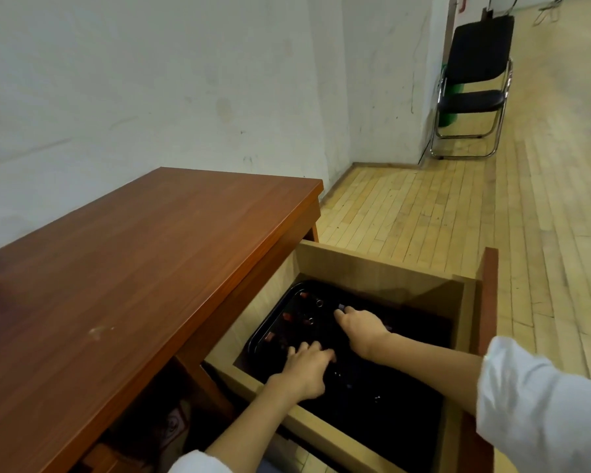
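Observation:
An open wooden drawer (372, 264) juts from the right end of a brown desk (133, 268). Inside lies a black tray (270, 319) with several small reddish and dark pieces, too dim to name. My left hand (304, 367) reaches into the drawer, fingers spread flat over the tray's near part. My right hand (359, 327) is deeper in, its fingers bent down among the pieces beside a small bluish piece (341, 306). Whether it holds anything is hidden. The drawer's inside is very dark.
A white wall runs behind the desk. Light wooden flooring (458, 216) stretches to the right. A black folding chair (475, 87) stands far back by the wall corner. Under the desk, dark clutter (171, 425) shows near my left arm.

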Motion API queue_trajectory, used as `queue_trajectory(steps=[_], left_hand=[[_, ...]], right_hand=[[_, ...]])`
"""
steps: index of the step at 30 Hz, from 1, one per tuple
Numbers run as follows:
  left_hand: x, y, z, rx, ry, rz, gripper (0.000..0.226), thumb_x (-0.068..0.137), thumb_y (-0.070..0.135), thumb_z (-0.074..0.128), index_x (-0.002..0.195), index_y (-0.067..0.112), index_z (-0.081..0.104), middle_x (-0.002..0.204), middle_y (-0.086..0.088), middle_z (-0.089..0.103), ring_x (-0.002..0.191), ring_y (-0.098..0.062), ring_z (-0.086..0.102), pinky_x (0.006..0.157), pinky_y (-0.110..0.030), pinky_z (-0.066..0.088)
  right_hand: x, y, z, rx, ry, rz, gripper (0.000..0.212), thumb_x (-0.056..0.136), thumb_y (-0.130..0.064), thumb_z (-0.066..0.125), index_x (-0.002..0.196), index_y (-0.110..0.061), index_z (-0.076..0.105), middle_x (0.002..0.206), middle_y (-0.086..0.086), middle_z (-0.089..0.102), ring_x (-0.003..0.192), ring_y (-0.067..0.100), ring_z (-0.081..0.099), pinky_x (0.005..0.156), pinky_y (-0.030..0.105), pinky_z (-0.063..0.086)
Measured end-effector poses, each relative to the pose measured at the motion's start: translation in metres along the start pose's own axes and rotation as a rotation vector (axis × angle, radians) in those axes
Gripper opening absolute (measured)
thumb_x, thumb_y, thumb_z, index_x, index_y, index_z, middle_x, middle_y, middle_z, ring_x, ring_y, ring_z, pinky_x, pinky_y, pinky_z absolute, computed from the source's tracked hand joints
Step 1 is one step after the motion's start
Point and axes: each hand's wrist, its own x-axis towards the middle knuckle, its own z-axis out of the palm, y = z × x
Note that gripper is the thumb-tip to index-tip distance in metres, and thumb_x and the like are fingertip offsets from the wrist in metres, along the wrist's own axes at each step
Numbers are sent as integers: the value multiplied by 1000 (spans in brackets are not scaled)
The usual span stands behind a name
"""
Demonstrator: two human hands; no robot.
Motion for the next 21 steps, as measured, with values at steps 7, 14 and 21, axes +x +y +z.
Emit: queue_trajectory(steps=[7, 14, 21], left_hand=[[2, 0, -2, -66, 25, -16, 44, 86, 2, 54, 128, 16, 49, 129, -10, 45, 121, -31, 42, 106, -49, 30], [5, 0, 1, -319, 87, -116, 41, 83, 4, 56, 121, 19, 53, 126, -4, 46, 118, -27, 45, 104, -43, 36], [3, -5, -8, -469, 464, -356, 22, 85, 3, 57, 98, 19, 63, 116, 2, 53, 110, -17, 51, 92, -31, 48]], right_hand=[[2, 5, 4, 64, -33, -149, 39, 86, -16, 58, 122, -12, 44, 119, 12, 53, 109, 32, 56, 86, 39, 46], [6, 7, 2, 227, 81, 59, 58, 77, -36, 66, 124, -16, 37, 119, 7, 45, 98, 29, 58, 67, 35, 46], [19, -1, 8, 146, 47, 37, 42, 86, -24, 61, 123, -10, 47, 125, 11, 44, 104, 32, 57, 79, 38, 50]])
